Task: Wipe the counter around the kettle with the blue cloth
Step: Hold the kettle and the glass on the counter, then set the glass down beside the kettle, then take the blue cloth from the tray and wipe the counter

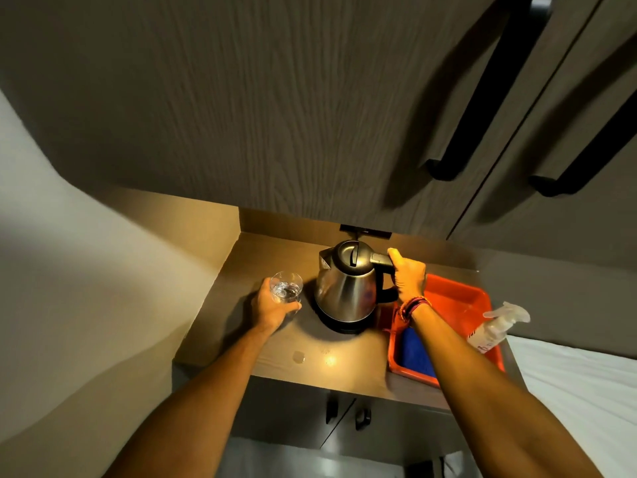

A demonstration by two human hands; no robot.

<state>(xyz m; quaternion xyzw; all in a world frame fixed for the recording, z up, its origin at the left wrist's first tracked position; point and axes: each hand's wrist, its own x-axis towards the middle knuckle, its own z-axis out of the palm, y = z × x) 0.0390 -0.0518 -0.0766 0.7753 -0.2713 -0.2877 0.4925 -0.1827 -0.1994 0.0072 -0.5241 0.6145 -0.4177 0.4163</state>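
Observation:
A steel kettle (346,284) stands on its black base in the middle of the brown counter (241,270). My right hand (408,276) is wrapped around the kettle's black handle. My left hand (272,307) grips a clear glass (286,288) with some water in it, just left of the kettle. The blue cloth (415,351) lies in the near corner of a red tray (462,298), partly hidden under my right forearm. Small wet spots (299,357) shine on the counter near its front edge.
A clear spray bottle (496,327) lies on the tray's right side. Dark cabinet doors with black handles (482,94) hang overhead. A wall socket (365,232) sits behind the kettle. A white surface (579,391) lies to the right, cabinet doors below the counter.

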